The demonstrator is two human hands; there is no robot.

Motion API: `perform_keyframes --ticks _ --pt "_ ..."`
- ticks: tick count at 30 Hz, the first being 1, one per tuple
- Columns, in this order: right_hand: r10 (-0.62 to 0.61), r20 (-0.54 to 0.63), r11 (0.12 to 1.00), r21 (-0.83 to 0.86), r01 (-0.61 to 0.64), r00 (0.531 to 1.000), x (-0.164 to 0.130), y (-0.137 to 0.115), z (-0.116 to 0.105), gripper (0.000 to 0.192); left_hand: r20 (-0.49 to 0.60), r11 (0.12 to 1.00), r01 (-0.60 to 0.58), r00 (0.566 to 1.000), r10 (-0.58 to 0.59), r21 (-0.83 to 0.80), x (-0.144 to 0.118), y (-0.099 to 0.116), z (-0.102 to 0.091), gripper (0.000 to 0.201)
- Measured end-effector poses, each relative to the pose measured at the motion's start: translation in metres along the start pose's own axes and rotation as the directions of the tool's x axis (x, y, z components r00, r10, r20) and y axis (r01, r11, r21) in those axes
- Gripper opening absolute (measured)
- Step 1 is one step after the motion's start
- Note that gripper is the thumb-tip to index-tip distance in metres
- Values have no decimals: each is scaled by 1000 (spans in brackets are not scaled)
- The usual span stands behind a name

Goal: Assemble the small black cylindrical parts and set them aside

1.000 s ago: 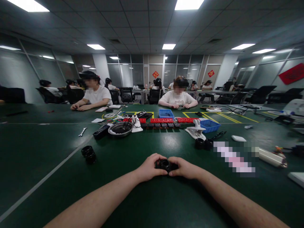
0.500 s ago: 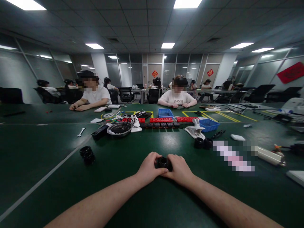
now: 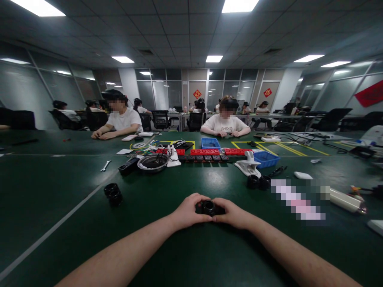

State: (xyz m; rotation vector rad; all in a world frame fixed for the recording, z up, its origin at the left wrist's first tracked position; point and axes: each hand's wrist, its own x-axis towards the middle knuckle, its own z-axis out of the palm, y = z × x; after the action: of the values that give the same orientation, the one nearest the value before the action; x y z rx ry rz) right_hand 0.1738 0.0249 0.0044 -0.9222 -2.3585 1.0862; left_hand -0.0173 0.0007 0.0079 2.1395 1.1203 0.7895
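Both L hand (image 3: 190, 209) & R hand (image 3: 233, 213) are part shut, curled round one black part (image 3: 208, 208), held btwn them. Each touches it, so no hand is nearer. Its long way looks to run side to side, L to R; the hands hide its ends. Can't tell if it touches the tabletop (image 3: 215, 259). Off L, well apart: a black stack (image 3: 113, 194). Ahead & R: 2 black rings (image 3: 253, 182) just beside a white clip (image 3: 247, 165).

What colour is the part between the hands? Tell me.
Black; the part shows best in the head view.
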Motion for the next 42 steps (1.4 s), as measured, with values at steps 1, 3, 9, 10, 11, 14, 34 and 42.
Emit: perform_keyframes --ticks 1,3,9,10,11,14,34,42 --pt "3 1 1000 3 -3 1000 0 0 0 29 15 1000 -10 1000 10 -4 0 0 -1 46" --pt "2 8 1000 5 -2 1000 0 1 0 29 32 1000 -14 999 14 -2 0 1 -4 43" --pt "55 -26 996 -71 -56 998 1 2 1 26 -31 997 65 997 -64 30 0 5 2 39" --pt "71 -51 990 -117 -77 996 1 2 3 28 -55 996 81 995 -79 37 -1 6 4 39" --pt "88 -81 980 -170 -101 993 2 1 6 30 -80 994 98 992 -94 44 -2 7 7 38" --pt "137 -190 919 -343 -197 972 2 -4 14 34 -160 987 149 977 -138 58 -4 11 14 36" --pt "-39 107 997 -61 45 994 0 1 -9 28 38 999 -16 999 14 44 0 1 -1 41" --pt "117 -152 932 -325 -161 981 3 3 12 36 -86 992 105 991 -99 68 -3 9 9 37"
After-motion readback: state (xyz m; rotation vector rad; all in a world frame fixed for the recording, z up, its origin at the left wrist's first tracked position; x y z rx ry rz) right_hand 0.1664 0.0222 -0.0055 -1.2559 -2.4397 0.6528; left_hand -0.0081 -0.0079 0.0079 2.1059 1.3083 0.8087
